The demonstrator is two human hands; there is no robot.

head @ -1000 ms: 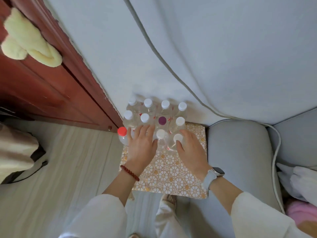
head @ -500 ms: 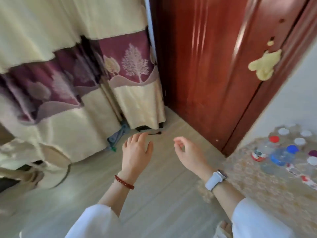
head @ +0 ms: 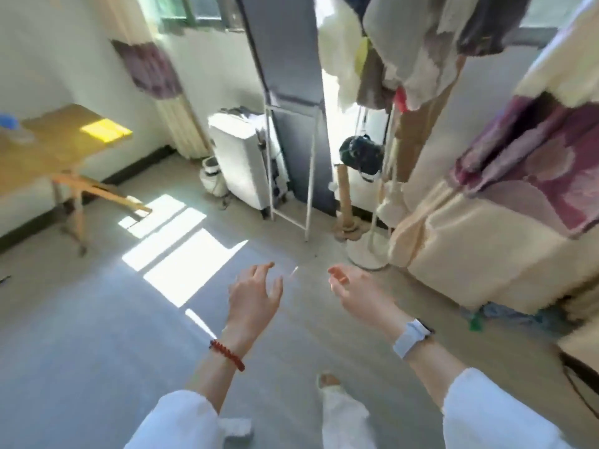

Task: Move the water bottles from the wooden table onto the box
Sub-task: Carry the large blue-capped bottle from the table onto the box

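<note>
My left hand (head: pixel 254 298) and my right hand (head: pixel 359 294) hover in front of me over the grey floor, both empty with loosely spread fingers. The wooden table (head: pixel 48 140) stands far off at the left edge, partly cut off. A blurred blue-topped bottle (head: pixel 11 126) rests at its left end and a yellow patch (head: pixel 105 130) lies on its near corner. The box and the bottles standing on it are out of view.
A white appliance (head: pixel 241 160) and a metal-framed grey panel (head: pixel 291 102) stand at the back. A coat stand (head: pixel 372 202) hung with clothes is centre right. A fabric-covered wardrobe (head: pixel 505 222) fills the right side. Sunlight patches mark the floor.
The view has swung left, away from the patterned box with bottles and the red door, into the room. Both hands left the bottles and now hang empty in the air.
</note>
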